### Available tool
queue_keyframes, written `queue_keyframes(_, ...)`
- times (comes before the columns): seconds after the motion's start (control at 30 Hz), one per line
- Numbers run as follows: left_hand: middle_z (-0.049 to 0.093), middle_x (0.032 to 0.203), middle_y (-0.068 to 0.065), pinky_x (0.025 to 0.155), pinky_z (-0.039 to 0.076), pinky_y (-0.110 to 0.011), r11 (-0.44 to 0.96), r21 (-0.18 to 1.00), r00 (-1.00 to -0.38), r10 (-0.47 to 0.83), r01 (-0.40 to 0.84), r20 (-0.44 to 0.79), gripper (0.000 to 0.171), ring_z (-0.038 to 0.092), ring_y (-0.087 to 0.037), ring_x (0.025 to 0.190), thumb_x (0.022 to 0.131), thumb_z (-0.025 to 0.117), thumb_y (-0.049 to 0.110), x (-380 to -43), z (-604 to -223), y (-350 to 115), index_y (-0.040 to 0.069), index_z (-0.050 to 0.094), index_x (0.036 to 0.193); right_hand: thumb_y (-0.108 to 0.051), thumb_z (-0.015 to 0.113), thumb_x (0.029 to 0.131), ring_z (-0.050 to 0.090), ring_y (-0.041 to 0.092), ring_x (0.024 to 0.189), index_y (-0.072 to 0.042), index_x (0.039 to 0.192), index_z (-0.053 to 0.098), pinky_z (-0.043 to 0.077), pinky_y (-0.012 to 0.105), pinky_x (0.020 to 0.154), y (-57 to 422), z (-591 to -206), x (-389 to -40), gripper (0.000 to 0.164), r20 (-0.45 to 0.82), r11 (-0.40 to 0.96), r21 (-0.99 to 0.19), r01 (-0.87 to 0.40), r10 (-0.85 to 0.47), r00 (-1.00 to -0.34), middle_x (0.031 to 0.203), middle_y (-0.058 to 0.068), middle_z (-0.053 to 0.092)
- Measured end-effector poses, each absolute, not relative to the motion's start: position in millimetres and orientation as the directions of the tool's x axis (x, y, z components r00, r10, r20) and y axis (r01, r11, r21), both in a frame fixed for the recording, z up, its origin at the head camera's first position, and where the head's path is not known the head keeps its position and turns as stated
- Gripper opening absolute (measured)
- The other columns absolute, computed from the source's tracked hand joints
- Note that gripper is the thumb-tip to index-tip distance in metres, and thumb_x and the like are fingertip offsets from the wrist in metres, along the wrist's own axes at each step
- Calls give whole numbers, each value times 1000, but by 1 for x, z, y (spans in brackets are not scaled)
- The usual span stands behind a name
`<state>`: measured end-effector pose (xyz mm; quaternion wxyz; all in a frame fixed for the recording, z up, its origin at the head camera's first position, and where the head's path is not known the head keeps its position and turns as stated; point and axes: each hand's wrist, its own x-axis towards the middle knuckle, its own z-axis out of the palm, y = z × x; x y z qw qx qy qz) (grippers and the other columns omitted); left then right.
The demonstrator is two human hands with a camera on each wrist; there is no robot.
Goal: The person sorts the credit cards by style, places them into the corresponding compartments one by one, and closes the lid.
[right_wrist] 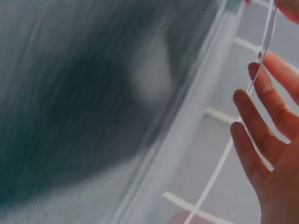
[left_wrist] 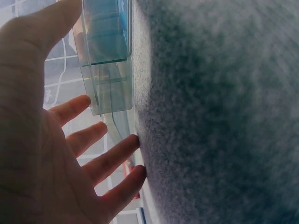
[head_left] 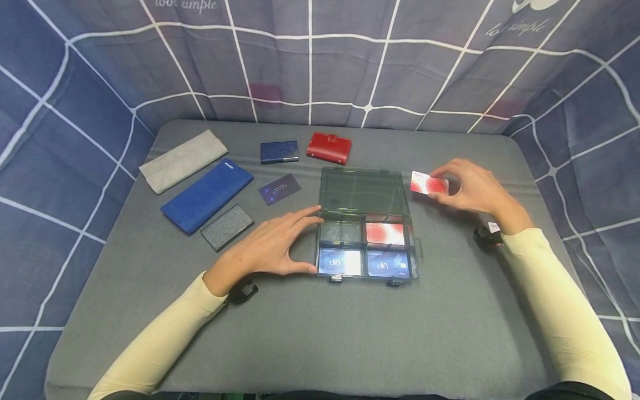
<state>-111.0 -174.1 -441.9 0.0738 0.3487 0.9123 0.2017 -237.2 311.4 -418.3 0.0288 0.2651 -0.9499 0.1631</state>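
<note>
While the right hand (head_left: 470, 189) pinches a red-and-white card (head_left: 425, 183) between the thumb and the fingers, the left hand (head_left: 270, 241) is placed at the left side of a transparent box (head_left: 342, 233), with its fingers extended and its thumb spread apart from them. The held card is above the bench (head_left: 370, 333), to the right of the box and well apart from the left hand. The lid (head_left: 364, 189) of the box is turned back, away from the person. Inside the box, one blue VIP card (head_left: 332, 262) lies in the near left compartment, another blue VIP card (head_left: 384, 264) in the near right one, and a second red-and-white card (head_left: 385, 234) in the far right one. To the left of the box, a dark card (head_left: 280, 189) lies on the bench, near a grey case (head_left: 227, 227), a blue wallet (head_left: 206, 195) and a pale grey wallet (head_left: 183, 161). Behind the dark card there is a navy card holder (head_left: 279, 151), and just beside it, to the right, a red wallet (head_left: 329, 148). Both forearms wear pale yellow sleeves (head_left: 555, 300).
</note>
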Motion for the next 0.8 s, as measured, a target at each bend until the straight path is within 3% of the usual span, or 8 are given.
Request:
queue_keyframes(0.27,26,178,3,105,52,-56,663,418,-739,672,622,34,101,47,-29,150,83,78,76,-111,-443,-174,21,47,161,-29,87,81,67,36,105,-9,120,77,52,58,85,272,-407,-215,45,184,752,-272,-600,-571,-800,111,12,70)
queue_keyframes(0.5,28,177,1,104,53,-55,652,417,-732,679,634,51,101,49,-29,149,83,77,77,-111,-444,-175,20,47,161,-34,86,83,67,36,110,-11,120,77,54,58,91,239,-399,-197,45,191,717,-235,-656,-627,-755,116,10,72)
queue_keyframes(0.8,25,178,4,107,51,-56,668,427,-745,667,609,20,102,47,-27,151,82,77,77,-112,-443,-175,21,46,161,-38,86,84,65,28,98,-11,121,77,54,49,81,203,-394,-178,47,217,641,-209,-739,-706,-674,112,5,72)
